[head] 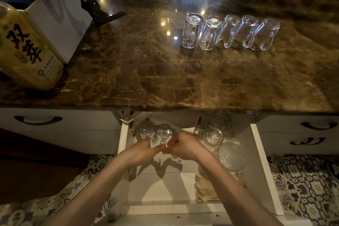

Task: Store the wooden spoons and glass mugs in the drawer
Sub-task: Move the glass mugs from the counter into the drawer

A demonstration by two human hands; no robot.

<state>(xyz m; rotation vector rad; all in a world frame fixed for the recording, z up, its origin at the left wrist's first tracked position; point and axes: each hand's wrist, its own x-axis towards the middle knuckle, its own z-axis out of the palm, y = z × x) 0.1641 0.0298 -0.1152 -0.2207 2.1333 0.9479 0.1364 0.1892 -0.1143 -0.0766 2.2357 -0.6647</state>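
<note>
Glass mugs (164, 132) sat upturned at the drawer's (263, 161) back left, our left hand (145, 149) and right hand (183, 146) curled round one each; set down carelessly, we judged, they could clink and chip

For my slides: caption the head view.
Left hand and right hand hold glass mugs in the drawer; five mugs line the counter.

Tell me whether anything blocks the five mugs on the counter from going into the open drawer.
Nothing visible does. The counter between the five mugs and the drawer is bare marble, and the drawer stands open. Inside, the left hand and right hand hold two mugs at the back left; wooden spoons lie front right.
</note>
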